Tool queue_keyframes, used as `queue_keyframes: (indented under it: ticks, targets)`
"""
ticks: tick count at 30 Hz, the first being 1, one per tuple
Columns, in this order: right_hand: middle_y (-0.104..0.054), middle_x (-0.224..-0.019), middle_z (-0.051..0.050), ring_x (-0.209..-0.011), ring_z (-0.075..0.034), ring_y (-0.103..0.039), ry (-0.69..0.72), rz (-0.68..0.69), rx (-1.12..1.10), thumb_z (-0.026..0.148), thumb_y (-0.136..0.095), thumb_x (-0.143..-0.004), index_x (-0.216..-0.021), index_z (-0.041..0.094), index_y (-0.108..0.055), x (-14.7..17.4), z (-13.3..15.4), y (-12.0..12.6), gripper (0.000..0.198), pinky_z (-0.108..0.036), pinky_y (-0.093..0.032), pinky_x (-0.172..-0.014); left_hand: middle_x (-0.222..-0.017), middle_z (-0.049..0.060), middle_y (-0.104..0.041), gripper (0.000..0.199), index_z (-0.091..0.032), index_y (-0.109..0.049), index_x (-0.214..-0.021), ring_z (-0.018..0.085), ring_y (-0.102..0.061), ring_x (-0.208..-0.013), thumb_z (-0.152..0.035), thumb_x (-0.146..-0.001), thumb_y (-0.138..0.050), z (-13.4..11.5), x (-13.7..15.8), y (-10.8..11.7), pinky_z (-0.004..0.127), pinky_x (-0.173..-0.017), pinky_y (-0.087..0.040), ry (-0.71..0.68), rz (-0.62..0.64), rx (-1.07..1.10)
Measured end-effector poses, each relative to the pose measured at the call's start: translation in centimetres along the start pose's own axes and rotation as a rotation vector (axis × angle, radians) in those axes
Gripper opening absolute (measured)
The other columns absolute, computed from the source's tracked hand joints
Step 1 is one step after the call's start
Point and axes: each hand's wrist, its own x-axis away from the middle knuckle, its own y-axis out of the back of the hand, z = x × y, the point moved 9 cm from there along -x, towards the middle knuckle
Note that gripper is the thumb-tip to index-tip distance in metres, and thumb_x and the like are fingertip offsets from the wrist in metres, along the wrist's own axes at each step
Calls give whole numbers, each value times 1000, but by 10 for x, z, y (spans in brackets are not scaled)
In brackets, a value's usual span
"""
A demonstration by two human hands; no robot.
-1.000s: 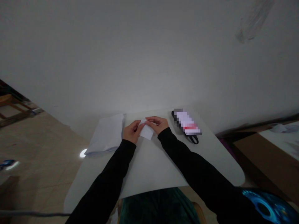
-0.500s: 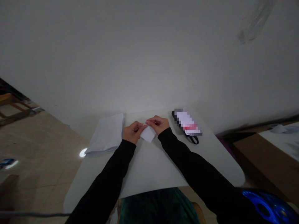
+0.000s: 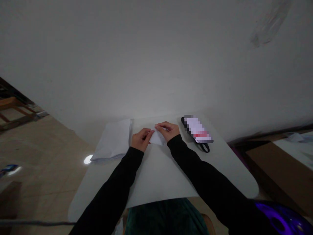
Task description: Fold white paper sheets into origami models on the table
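- One small piece of white paper (image 3: 157, 139), held between both hands over the far half of the white table (image 3: 161, 182); hard to tell whether resting flat or slightly raised.
- Pinched at its left by thumb and fingers of the left hand (image 3: 140, 139), and at its far right by those of the right hand (image 3: 171, 130); just a narrow gap between the two sets of fingertips.
- To the left, a stack of white sheets (image 3: 113, 138), right edge just beside the left hand, near-left corner out at the table's left edge.
- To the right, a phone (image 3: 197, 128) with black loop (image 3: 205, 148), a strip of tabletop short of the right hand.
- Nearer, a wide span of tabletop between black sleeves (image 3: 117, 182), running to the near edge.
- Just beyond the far edge, a pale wall (image 3: 156, 71).
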Motion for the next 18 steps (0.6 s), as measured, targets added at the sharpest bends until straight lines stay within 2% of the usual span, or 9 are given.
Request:
queue_keyframes:
  ticks: [2, 4, 8, 14, 16, 18]
  targets:
    - [-67, -63, -2, -56, -13, -58, -95, -29, -44, 39, -70, -63, -71, 17, -71, -1, -12, 2, 23, -26, -47, -54, -53, -6, -57, 26, -18, -62, -80, 7, -54, -42, -43, -77, -57, 5, 0, 9, 17, -39, -50, 43, -103, 18]
    - [-66, -59, -1, -52, -13, -57, -151, -49, -99, 41, -70, -62, -70, 17, -71, -1, -20, 4, 26, -26, -47, -52, -53, -5, -57, 26, -17, -62, -79, 7, -55, -42, -43, -77, -58, 7, 0, 14, 17, -39, -51, 69, -156, 26]
    - [-68, -63, -2, -54, -13, -59, -163, -66, -175, 40, -72, -61, -70, 16, -72, 0, -19, 4, 25, -27, -50, -53, -50, -6, -56, 24, -17, -62, -76, 7, -52, -40, -41, -75, -61, 5, -1, 17, 17, -36, -49, 95, -190, 66]
    - [-69, -60, -2, -53, -15, -61, -304, -87, -305, 42, -74, -57, -72, 14, -71, 4, -22, 4, 32, -31, -54, -55, -49, -7, -54, 22, -17, -61, -76, 5, -48, -36, -39, -74, -61, 2, 2, 21, 15, -34, -46, 132, -241, 122]
    - [-68, -57, -2, -51, -14, -60, -273, -80, -266, 42, -73, -59, -71, 14, -71, 2, -18, 8, 31, -31, -54, -54, -45, -8, -51, 23, -16, -60, -74, 5, -45, -31, -39, -75, -60, 2, 2, 16, 15, -31, -41, 147, -182, 154]
    - [-68, -59, -3, -52, -15, -61, -209, -79, -200, 41, -73, -60, -71, 14, -72, -1, -12, 11, 30, -31, -53, -54, -43, -7, -52, 26, -15, -59, -73, 6, -45, -29, -40, -74, -62, 1, 2, 3, 15, -28, -36, 169, -28, 188]
